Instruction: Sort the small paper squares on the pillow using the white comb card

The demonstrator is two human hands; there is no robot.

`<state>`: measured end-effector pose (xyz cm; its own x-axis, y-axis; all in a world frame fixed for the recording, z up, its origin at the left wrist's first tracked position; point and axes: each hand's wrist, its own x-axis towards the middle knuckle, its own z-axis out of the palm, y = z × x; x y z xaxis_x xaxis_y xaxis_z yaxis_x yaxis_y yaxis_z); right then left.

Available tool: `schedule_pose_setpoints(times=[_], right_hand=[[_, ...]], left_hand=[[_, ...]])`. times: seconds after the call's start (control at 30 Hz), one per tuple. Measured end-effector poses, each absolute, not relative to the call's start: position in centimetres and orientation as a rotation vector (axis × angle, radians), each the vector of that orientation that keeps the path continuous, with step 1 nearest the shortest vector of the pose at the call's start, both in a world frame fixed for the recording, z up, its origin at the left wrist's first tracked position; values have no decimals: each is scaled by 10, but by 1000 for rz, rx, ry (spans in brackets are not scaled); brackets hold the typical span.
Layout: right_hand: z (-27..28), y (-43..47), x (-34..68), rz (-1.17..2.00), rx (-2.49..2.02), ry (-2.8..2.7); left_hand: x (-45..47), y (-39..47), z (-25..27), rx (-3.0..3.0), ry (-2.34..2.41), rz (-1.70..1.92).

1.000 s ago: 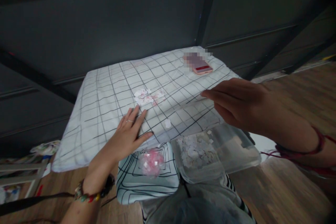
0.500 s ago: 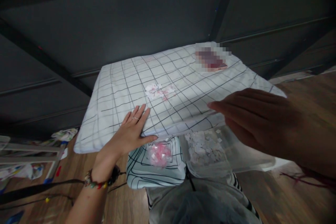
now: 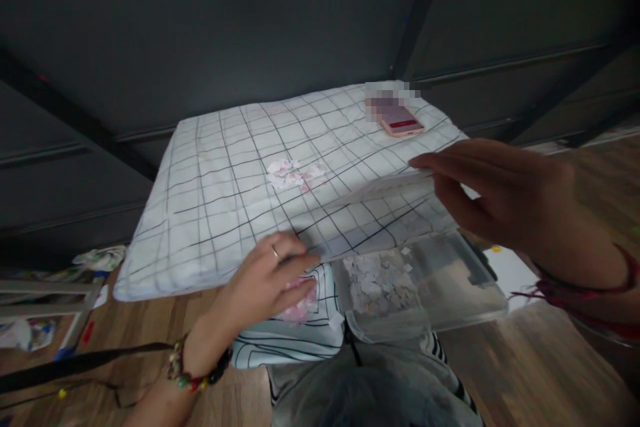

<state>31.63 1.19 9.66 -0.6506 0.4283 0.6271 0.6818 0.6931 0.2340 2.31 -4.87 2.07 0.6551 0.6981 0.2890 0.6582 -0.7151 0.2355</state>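
**Both hands on the grid pillow, paper scraps above and below**

From my remote seat I see the left hand (image 3: 267,277) at the near edge of the white grid-pattern pillow (image 3: 220,193), fingers curled with their tips against the cover; whether that grip pinches anything I cannot tell. The right hand (image 3: 493,193) reaches in from the right, fingers stretched long and close together, thumb beneath, pinching a raised fold of the cover, which I judge lifts that side.

A small pile of white and pink scraps (image 3: 293,175) sits on the pillow's middle, well apart from both hands. Just under the left hand, pink scraps (image 3: 303,307) lie on a smaller line-pattern cushion (image 3: 280,340). Beside it, a clear plastic tray (image 3: 450,293) holds whitish scraps. A pink phone (image 3: 401,123) rests at the far corner, its screen blurred; I can read no writing or brand anywhere.
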Motion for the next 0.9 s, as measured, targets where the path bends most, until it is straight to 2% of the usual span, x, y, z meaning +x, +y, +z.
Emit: schedule_pose_setpoints(times=[0.1, 0.23, 0.4, 0.6, 0.73, 0.9], right_hand=[[94, 9, 323, -736, -746, -2349], [94, 7, 322, -725, -743, -2343], [86, 12, 317, -745, -741, -2310], [47, 36, 316, -742, -582, -2411], [38, 32, 319, -584, -540, -2589], [37, -11, 290, -104, -359, -2676]], left_hand=[[36, -74, -6, 2731, 936, 345], [47, -94, -39, 2492, 1135, 80], [59, -100, -55, 2345, 1328, 50], [72, -99, -58, 2237, 1367, 56], [64, -97, -54, 2151, 1379, 78], [19, -92, -41, 2022, 1647, 98]])
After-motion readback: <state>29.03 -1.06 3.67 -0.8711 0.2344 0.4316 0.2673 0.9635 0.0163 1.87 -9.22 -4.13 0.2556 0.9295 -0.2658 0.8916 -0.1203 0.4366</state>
